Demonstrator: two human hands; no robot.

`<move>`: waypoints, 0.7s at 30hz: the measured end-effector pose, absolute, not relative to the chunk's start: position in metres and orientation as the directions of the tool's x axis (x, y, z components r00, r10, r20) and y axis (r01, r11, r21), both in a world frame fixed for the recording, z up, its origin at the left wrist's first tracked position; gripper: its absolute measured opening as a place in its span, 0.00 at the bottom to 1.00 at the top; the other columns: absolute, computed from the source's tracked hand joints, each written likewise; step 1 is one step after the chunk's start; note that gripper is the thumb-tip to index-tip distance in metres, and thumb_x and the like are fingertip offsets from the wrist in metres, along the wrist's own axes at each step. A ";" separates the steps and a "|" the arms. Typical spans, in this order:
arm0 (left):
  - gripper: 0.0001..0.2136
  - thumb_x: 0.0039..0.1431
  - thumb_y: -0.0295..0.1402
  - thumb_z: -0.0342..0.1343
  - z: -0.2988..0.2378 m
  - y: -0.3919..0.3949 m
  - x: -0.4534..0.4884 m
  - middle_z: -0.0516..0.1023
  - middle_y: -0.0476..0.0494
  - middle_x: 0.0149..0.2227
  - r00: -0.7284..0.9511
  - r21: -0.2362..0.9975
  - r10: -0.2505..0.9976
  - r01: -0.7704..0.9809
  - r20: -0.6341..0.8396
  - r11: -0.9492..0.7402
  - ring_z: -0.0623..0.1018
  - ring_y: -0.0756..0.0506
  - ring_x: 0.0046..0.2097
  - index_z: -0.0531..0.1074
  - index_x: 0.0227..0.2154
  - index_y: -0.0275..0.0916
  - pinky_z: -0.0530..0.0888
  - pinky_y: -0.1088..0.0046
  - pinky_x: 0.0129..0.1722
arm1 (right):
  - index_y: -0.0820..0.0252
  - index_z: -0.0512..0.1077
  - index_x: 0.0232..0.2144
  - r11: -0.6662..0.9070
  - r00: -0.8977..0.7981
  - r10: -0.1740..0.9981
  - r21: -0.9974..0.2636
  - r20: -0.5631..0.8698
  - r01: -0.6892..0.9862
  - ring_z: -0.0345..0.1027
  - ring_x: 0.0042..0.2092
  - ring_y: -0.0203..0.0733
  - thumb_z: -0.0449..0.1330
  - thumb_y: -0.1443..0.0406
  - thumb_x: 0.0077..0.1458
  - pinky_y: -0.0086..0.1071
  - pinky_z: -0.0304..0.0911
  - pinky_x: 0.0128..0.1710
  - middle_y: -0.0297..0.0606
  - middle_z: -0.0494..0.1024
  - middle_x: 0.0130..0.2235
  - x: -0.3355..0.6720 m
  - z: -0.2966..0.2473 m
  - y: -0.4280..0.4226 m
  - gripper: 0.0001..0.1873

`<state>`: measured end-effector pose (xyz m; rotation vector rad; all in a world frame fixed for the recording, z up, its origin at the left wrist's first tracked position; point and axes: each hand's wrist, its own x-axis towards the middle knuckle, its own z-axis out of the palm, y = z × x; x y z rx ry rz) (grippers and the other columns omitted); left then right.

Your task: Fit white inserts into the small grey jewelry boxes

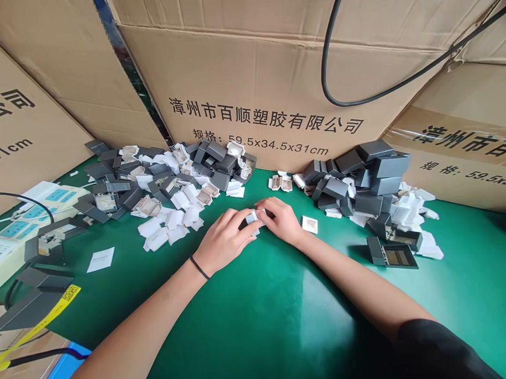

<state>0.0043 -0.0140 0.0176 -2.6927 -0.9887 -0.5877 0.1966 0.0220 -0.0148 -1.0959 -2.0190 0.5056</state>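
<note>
Both of my hands meet over the middle of the green table, their fingers closed around a small white folded paper piece [252,217]. My left hand [224,238] pinches it from the left, and my right hand [281,220] grips its right side. Fingers cover much of the piece, so its full shape is hidden. Just right of my right hand lies a small white square piece [309,224] with a greyish centre. Beyond my hands sits an opened pale paper insert [280,181]. Left of my left hand lie several crumpled white papers [167,225].
Dark grey small boxes [214,157] are heaped at the back left, and another stack [372,169] stands at the right. An open dark box [394,255] lies before it. A power strip [38,213] is on the left. Cardboard cartons [249,73] wall the back; a black cable [327,60] hangs down.
</note>
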 end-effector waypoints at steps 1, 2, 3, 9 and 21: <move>0.12 0.58 0.29 0.51 0.018 -0.014 0.004 0.70 0.38 0.48 0.697 -0.052 0.567 0.649 0.439 -0.759 0.70 0.43 0.43 0.70 0.45 0.41 0.73 0.63 0.43 | 0.58 0.69 0.31 0.502 -0.287 0.865 -0.722 0.412 0.476 0.68 0.40 0.41 0.52 0.61 0.58 0.33 0.66 0.34 0.40 0.76 0.40 0.196 -0.016 0.023 0.08; 0.11 0.58 0.29 0.51 0.018 -0.013 0.003 0.70 0.38 0.48 0.700 -0.043 0.561 0.641 0.441 -0.766 0.70 0.43 0.43 0.70 0.45 0.41 0.73 0.64 0.43 | 0.58 0.70 0.31 0.440 -0.245 0.897 -0.795 0.368 0.417 0.69 0.39 0.40 0.54 0.60 0.56 0.32 0.66 0.33 0.39 0.76 0.40 0.197 -0.017 0.024 0.08; 0.11 0.58 0.29 0.51 0.018 -0.013 0.003 0.70 0.38 0.48 0.703 -0.035 0.557 0.634 0.442 -0.773 0.70 0.43 0.43 0.70 0.44 0.41 0.73 0.64 0.43 | 0.58 0.70 0.32 0.374 -0.213 0.925 -0.858 0.315 0.353 0.70 0.38 0.39 0.57 0.59 0.54 0.31 0.67 0.33 0.39 0.76 0.40 0.197 -0.019 0.027 0.09; 0.11 0.59 0.27 0.50 0.012 -0.010 0.002 0.69 0.37 0.50 0.723 -0.043 0.531 0.609 0.441 -0.792 0.69 0.42 0.46 0.71 0.44 0.40 0.75 0.66 0.40 | 0.60 0.68 0.43 0.109 -0.305 0.951 -0.980 0.054 0.168 0.70 0.31 0.37 0.63 0.59 0.45 0.32 0.68 0.30 0.38 0.77 0.36 0.203 -0.024 0.044 0.22; 0.14 0.58 0.29 0.52 0.015 -0.005 -0.001 0.71 0.37 0.49 0.722 -0.068 0.533 0.619 0.442 -0.782 0.71 0.41 0.44 0.70 0.47 0.41 0.73 0.60 0.44 | 0.58 0.67 0.44 0.745 -0.504 0.666 -0.454 0.550 0.489 0.62 0.48 0.47 0.50 0.61 0.59 0.44 0.61 0.49 0.44 0.73 0.44 0.200 -0.020 0.026 0.12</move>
